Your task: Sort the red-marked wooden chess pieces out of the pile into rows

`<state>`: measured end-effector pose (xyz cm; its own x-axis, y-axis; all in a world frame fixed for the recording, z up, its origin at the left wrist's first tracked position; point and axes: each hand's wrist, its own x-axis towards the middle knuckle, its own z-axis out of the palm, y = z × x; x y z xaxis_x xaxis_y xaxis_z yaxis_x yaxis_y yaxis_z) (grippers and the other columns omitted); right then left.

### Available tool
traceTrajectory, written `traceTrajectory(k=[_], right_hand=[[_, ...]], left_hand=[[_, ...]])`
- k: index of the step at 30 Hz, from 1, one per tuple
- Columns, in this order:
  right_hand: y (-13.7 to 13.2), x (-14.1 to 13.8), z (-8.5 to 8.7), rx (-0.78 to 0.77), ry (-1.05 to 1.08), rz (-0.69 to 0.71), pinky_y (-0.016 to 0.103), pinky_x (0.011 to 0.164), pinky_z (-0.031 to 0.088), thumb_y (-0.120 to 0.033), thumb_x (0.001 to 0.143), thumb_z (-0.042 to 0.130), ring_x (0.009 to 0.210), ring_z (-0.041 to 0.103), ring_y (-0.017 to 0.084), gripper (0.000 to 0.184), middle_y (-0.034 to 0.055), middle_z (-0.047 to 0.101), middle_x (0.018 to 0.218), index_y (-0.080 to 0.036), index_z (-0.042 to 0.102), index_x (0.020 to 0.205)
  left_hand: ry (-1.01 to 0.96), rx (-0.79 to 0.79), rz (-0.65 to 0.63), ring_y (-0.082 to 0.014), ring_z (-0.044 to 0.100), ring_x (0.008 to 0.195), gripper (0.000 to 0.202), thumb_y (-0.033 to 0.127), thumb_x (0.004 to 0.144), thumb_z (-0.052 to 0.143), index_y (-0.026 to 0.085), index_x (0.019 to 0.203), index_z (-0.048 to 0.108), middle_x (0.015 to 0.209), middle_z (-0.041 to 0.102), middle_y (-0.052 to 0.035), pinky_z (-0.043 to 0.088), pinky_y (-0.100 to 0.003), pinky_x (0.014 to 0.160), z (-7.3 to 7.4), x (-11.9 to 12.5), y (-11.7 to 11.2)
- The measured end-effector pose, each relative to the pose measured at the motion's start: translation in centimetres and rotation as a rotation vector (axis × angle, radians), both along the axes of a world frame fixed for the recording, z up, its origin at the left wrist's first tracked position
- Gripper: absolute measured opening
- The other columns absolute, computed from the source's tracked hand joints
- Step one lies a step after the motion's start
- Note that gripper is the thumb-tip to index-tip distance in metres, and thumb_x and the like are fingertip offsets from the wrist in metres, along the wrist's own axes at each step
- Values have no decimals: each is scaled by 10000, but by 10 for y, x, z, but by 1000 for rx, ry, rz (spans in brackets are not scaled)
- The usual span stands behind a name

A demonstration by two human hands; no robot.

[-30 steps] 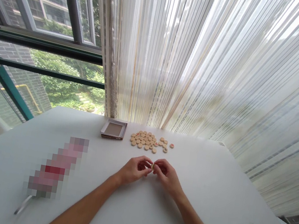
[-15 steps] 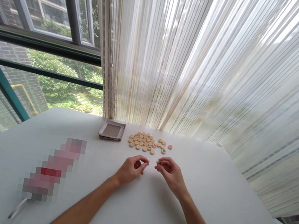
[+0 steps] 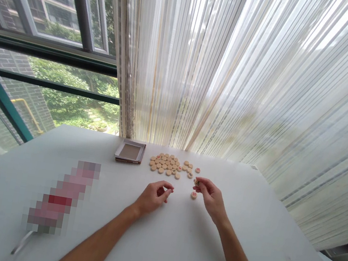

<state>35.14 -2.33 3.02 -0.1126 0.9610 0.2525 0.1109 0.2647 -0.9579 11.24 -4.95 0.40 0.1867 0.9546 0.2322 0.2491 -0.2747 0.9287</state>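
Note:
My right hand (image 3: 212,200) pinches a round wooden Chinese chess piece (image 3: 198,182) with a dark character, held above the table. Just below its fingertips, a red-marked piece (image 3: 194,195) lies flat on the white tabletop. My left hand (image 3: 151,197) rests near the table's middle, thumb and fingers curled together; what they hold, if anything, is hidden. Beyond both hands sits a cluster of Chinese chess pieces (image 3: 165,164), mostly with plain sides up, a few showing red or dark characters. A lone red-marked piece (image 3: 198,170) is at the cluster's right.
A shallow open box (image 3: 117,155) stands left of the cluster. A pixelated pink object (image 3: 63,192) with a strap lies on the left of the white table (image 3: 147,251). Sheer striped curtains (image 3: 234,91) hang behind the far edge, beside a window at left.
My right hand has moved right and slightly away from me with a piece in its fingers. The red-marked piece beneath it now shows on the table. The left hand stays put.

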Motion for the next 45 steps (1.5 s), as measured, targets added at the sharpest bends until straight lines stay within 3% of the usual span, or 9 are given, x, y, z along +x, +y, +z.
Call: traceTrajectory(k=[5, 12, 18, 34, 45], right_hand=[[-2, -3, -1, -25, 12, 21, 436, 890, 541, -457, 874, 594, 935, 703, 254, 383, 94, 709, 1062, -211, 654, 1163], [-17, -23, -1, -59, 9, 181, 420, 903, 545, -389, 878, 601, 960, 699, 238, 359, 85, 705, 1063, -206, 635, 1185], [-29, -45, -6, -81, -30, 295, 400, 874, 556, -413, 876, 600, 915, 707, 224, 331, 76, 718, 1029, -212, 662, 1133], [-35, -55, -4, -148, 51, 313, 387, 833, 550, -519, 818, 657, 855, 706, 224, 382, 67, 724, 912, -190, 662, 1012], [-32, -55, -10, -188, 90, 328, 403, 875, 538, -463, 816, 681, 893, 703, 230, 337, 66, 711, 972, -199, 651, 1022]], left_hand=[[-5, -2, -14, -131, 645, 595, 264, 389, 880, 559, 175, 982, 675, 832, 713, -48, 468, -215, 549, 1, 0, -1], [-33, -7, -30, -132, 648, 602, 306, 420, 891, 543, 170, 1026, 657, 892, 719, -61, 494, -232, 576, 5, 1, -2], [0, 1, -40, -152, 637, 614, 352, 448, 892, 542, 157, 1040, 673, 712, 691, -38, 475, -237, 576, 6, 0, -3], [-73, -28, -75, -161, 649, 657, 330, 470, 837, 628, 150, 915, 642, 750, 713, -50, 499, -248, 612, 4, 2, -3], [-86, -52, -90, -178, 667, 687, 354, 485, 861, 586, 157, 943, 692, 767, 729, -60, 522, -268, 641, 7, 2, -3]])
